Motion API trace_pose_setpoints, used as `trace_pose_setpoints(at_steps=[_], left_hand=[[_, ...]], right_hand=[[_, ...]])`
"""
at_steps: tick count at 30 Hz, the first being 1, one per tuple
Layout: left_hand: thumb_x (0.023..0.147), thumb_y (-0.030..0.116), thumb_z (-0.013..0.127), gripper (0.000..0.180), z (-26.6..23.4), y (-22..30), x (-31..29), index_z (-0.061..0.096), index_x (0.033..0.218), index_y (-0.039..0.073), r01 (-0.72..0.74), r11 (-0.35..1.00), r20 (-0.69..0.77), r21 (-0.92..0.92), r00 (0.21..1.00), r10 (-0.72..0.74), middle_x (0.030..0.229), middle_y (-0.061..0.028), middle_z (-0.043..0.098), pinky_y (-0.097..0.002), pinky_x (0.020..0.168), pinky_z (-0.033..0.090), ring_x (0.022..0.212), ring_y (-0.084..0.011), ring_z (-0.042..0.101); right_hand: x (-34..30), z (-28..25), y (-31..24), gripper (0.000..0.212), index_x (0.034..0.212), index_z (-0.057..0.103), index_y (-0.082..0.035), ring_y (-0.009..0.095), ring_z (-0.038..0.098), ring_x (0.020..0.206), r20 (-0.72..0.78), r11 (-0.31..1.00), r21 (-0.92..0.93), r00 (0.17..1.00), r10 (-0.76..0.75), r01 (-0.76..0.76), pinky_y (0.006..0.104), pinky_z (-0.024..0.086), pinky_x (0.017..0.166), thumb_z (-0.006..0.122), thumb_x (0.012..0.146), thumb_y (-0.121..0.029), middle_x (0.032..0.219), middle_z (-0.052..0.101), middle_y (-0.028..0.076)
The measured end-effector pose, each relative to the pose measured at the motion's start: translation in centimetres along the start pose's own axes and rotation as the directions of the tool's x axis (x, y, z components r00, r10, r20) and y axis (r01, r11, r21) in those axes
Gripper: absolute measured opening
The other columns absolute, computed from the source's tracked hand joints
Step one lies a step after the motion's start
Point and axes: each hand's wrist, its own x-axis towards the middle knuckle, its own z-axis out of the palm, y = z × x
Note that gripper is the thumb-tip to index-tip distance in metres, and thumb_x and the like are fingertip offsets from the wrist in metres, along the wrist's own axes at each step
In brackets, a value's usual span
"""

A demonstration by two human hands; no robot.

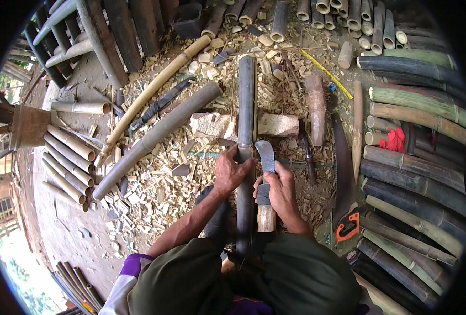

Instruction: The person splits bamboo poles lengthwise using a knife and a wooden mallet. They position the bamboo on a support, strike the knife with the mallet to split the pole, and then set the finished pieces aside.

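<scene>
A dark bamboo pole (247, 94) runs lengthwise away from my lap and lies across a pale, chopped wooden block (278, 125). My left hand (231, 172) grips the pole near a joint, thumb over its top. Just right of the pole, my right hand (281, 190) is closed around a billhook (266, 157) with a hooked grey blade. A dark wrap binds its pale wooden handle (266, 219), whose butt points toward me. The blade tip lies close beside the pole's joint; whether it touches cannot be made out.
Wood chips (159, 189) cover the ground. Two long bamboo poles slant at left, near a sheathed-looking dark tool (165, 102). At right lie a reddish log (315, 110), a yellow measuring tape (327, 74), an orange-handled saw (347, 227) and stacked bamboo (416, 173).
</scene>
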Motion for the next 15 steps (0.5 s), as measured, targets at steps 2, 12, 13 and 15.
trace_pose_setpoints(at_steps=[2, 12, 13, 15], left_hand=[[0.082, 0.030, 0.083, 0.039, 0.0, -0.1, 0.1, 0.073, 0.103, -0.001, -0.014, 0.999, 0.010, 0.044, 1.000, 0.014, 0.084, -0.0154, 0.076, -0.0391, 0.072, 0.056, 0.076, -0.0234, 0.073], [0.084, 0.037, 0.081, 0.043, 0.5, -0.4, -0.5, 0.070, 0.098, -0.003, -0.025, 0.999, 0.000, 0.037, 1.000, 0.025, 0.086, -0.0199, 0.074, -0.0450, 0.074, 0.055, 0.079, -0.0294, 0.073], [0.082, 0.037, 0.082, 0.045, 0.4, -0.2, -0.6, 0.068, 0.096, -0.003, -0.029, 1.000, -0.004, 0.006, 1.000, 0.029, 0.085, -0.0221, 0.072, -0.0473, 0.074, 0.055, 0.080, -0.0344, 0.073], [0.080, 0.038, 0.083, 0.047, 0.1, -0.1, -0.5, 0.068, 0.095, -0.004, 0.021, 1.000, 0.024, -0.004, 0.999, -0.021, 0.087, -0.0251, 0.071, -0.0492, 0.077, 0.055, 0.083, -0.0398, 0.072]], right_hand=[[0.5, 0.5, 0.2, 0.019, 0.113, 0.055, -0.001, 0.017, 0.062, 0.052, -0.034, 0.996, -0.065, 0.998, -0.056, 0.054, 0.0325, 0.052, 0.046, 0.041, 0.101, -0.007, 0.071, 0.063, 0.011], [9.7, 0.9, -4.1, 0.019, 0.111, 0.056, 0.000, 0.021, 0.064, 0.050, 0.000, 0.972, -0.135, 0.981, -0.195, 0.193, 0.0349, 0.054, 0.044, 0.044, 0.100, -0.009, 0.069, 0.065, 0.013], [10.2, 0.8, -4.4, 0.019, 0.113, 0.057, 0.000, 0.021, 0.064, 0.049, -0.009, 0.977, -0.140, 0.987, -0.162, 0.159, 0.0356, 0.054, 0.043, 0.045, 0.100, -0.009, 0.069, 0.065, 0.013], [9.1, 0.8, -3.6, 0.020, 0.114, 0.057, 0.000, 0.022, 0.064, 0.049, -0.015, 0.977, -0.112, 0.983, -0.184, 0.181, 0.0360, 0.054, 0.043, 0.046, 0.099, -0.009, 0.069, 0.065, 0.014]])
